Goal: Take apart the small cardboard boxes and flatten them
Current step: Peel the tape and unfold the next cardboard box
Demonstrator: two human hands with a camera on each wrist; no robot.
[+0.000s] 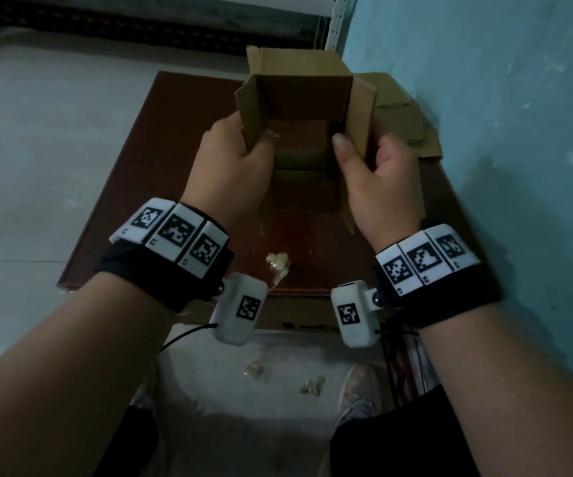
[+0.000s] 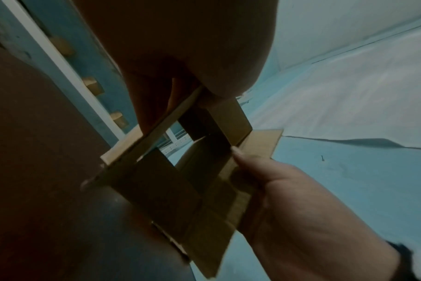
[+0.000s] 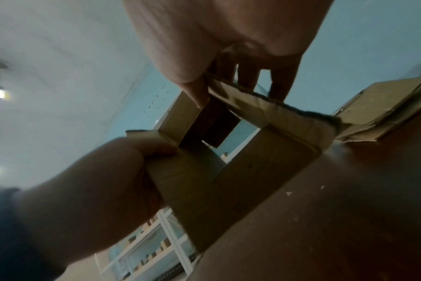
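A small brown cardboard box [image 1: 299, 108] hangs above a dark brown table [image 1: 133, 187], open at both ends like a tube, its flaps spread out. My left hand [image 1: 233, 166] grips the box's left wall, thumb inside and fingers outside. My right hand [image 1: 378, 177] grips the right wall the same way, its thumb [image 1: 342, 146] pressed on the inner face. In the left wrist view the box [image 2: 171, 182] appears as a hollow frame with the right hand [image 2: 289, 199] on its far side. In the right wrist view the box [image 3: 252, 161] is pinched between thumb and fingers, the left hand [image 3: 89, 190] opposite.
Flattened cardboard [image 1: 402, 111] lies at the table's back right against a teal wall [image 1: 502, 132]. A crumpled ball of tape [image 1: 278, 265] sits near the table's front edge; more scraps [image 1: 254, 370] lie on the pale floor by my shoes. A white shelf rack [image 1: 335, 18] stands behind.
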